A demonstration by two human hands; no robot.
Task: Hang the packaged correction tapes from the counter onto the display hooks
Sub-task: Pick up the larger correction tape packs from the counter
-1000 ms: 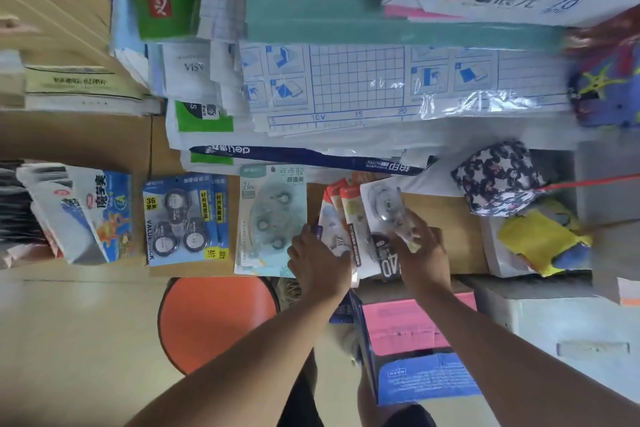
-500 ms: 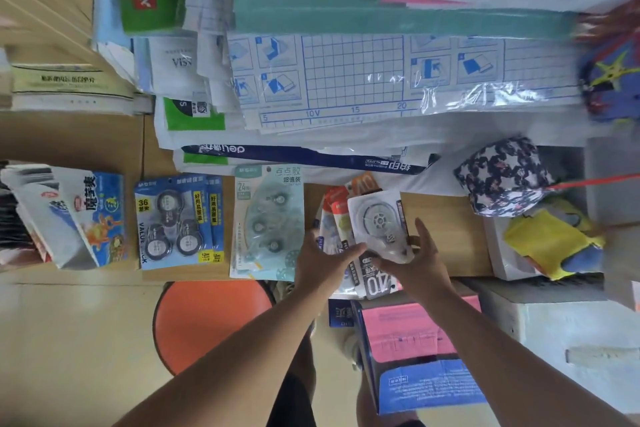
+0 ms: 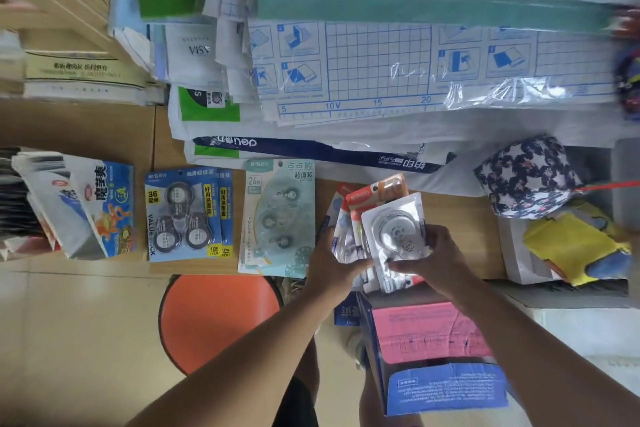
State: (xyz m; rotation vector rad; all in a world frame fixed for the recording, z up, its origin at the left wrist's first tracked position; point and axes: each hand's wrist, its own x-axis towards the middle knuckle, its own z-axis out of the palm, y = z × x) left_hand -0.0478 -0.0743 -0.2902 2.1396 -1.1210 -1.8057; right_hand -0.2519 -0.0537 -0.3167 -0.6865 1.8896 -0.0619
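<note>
A fanned bunch of correction tape packs (image 3: 377, 222) with red and orange cards rests at the front edge of the wooden counter (image 3: 97, 128). My left hand (image 3: 332, 263) grips the bunch from its left side. My right hand (image 3: 436, 260) holds the front clear blister pack from the right. A blue three-tape pack (image 3: 187, 215) and a pale green pack (image 3: 277, 215) lie flat on the counter to the left. No display hooks are visible.
Stacks of paper and plastic-wrapped sheets (image 3: 381, 73) fill the back of the counter. A patterned pouch (image 3: 523, 177) and yellow item (image 3: 571, 246) sit at right. An orange stool (image 3: 218, 319) and a blue-and-pink box (image 3: 433, 350) are below the counter edge.
Both hands have closed on the bunch of packs and gathered it; the front clear pack now sits squarer between the hands.
</note>
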